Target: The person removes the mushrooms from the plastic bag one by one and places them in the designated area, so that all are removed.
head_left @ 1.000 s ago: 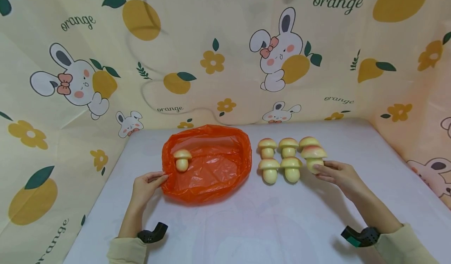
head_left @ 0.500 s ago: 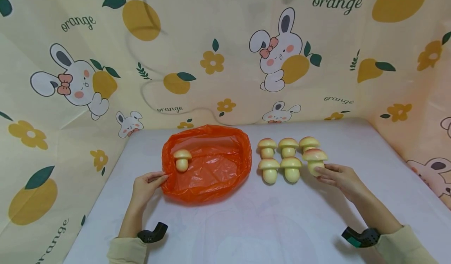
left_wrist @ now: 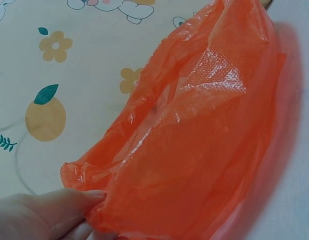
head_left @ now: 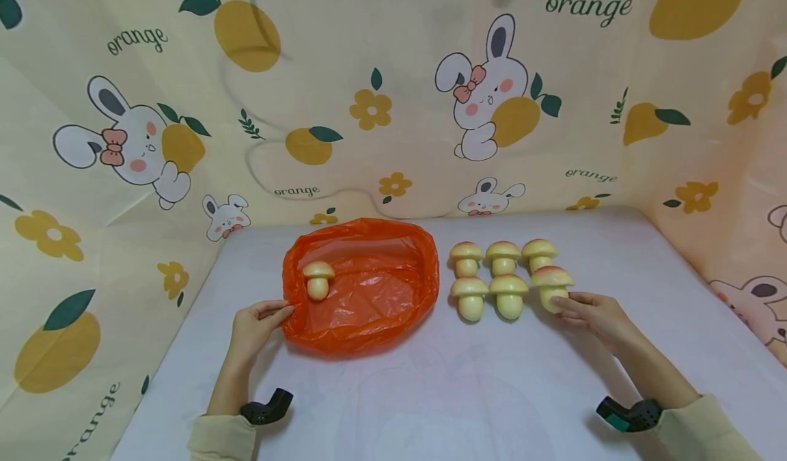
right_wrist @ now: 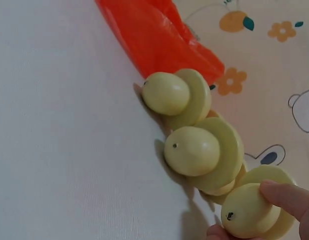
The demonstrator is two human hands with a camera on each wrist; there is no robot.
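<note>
My left hand (head_left: 255,326) pinches the left rim of an orange plastic bag (head_left: 363,343), whose mouth is spread wide; the left wrist view shows thumb and fingers on the bag's edge (left_wrist: 144,200). One toy mushroom (head_left: 318,278) lies inside, near the bag's left side. On the right, my right hand (head_left: 599,317) holds another toy mushroom (head_left: 552,287) by its pale stem, thumb on one side and fingers on the other, as the right wrist view (right_wrist: 249,210) shows. Beside it several like mushrooms (head_left: 470,298) with reddish-yellow caps lie in two rows.
A white tabletop (head_left: 393,406) lies under everything. Behind it and along both sides hangs a cream cloth (head_left: 393,51) printed with rabbits and oranges. The mushroom rows lie just right of the bag. Each wrist wears a black camera (head_left: 267,408).
My right hand has moved slightly down and toward me with its mushroom, uncovering more of the mushroom behind it. The left hand and bag have not visibly moved.
</note>
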